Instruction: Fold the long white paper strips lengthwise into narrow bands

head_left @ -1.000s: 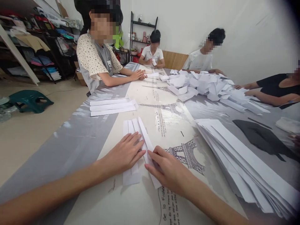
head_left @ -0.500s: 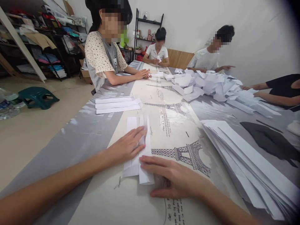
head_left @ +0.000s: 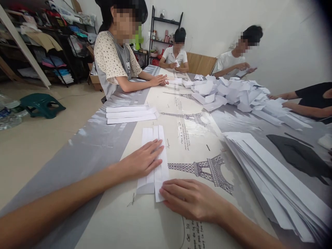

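Observation:
White folded paper strips lie side by side lengthwise in front of me on the printed table cover. My left hand rests palm down across them, fingers stretched out, holding nothing. At the near end, my right hand has its bent fingers close together on the right edge of the right-hand folded paper. Its thumb is hidden, but the fingertips appear to grip that edge. Just beyond is another set of folded white strips.
A fanned stack of white paper lies to my right, beside a dark flat item. Farther back is a heap of folded paper. Several people sit around the table. A green stool stands on the left floor.
My right hand's fingers have drawn together and moved slightly down and right onto the paper's edge. The right-hand paper lies flatter. At the back right, a person now holds paper.

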Demonstrator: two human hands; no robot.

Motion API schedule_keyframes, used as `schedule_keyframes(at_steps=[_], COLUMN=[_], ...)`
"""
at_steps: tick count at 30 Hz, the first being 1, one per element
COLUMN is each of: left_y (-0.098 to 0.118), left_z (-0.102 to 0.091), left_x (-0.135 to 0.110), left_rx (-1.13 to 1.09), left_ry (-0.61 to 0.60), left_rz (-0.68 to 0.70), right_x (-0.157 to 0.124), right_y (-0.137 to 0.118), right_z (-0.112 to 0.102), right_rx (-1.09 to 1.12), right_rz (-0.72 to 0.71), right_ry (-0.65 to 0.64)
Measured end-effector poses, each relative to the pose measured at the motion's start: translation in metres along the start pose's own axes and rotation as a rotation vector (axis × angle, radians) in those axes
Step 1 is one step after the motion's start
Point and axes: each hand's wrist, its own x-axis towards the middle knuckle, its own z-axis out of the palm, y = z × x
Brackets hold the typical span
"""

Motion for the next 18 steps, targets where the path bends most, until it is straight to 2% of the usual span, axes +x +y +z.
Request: schedule_keyframes(at_steps=[4, 10, 12, 14, 16, 18], left_y=[0.000, -0.002, -0.002, -0.002, -0.001, 0.000], left_z=[-0.001, 0.002, 0.001, -0.002, -0.005, -0.007], left_x=[-0.001, -0.002, -0.003, -0.003, -0.002, -0.001], left_rx=[0.035, 0.019, 0.008, -0.024, -0.070, -0.113], left_ry=[-0.050, -0.011, -0.022, -0.035, -0.044, -0.043], left_rz=[0.023, 0.017, 0.024, 0.058, 0.125, 0.199], right_x=[-0.002, -0.002, -0.003, -0.004, -0.007, -0.010], right_y=[0.000, 0.001, 0.004, 0.010, 0.020, 0.030], right_z=[0.000, 0.005, 0.007, 0.006, 0.003, -0.001], right_rx=[-0.020, 0.047, 0.168, 0.269, 0.286, 0.240], right_rz=[-0.064, -0.065, -0.003, 0.136, 0.299, 0.393], right_ry=[0.098, 0.138, 0.185, 0.235, 0.262, 0.236])
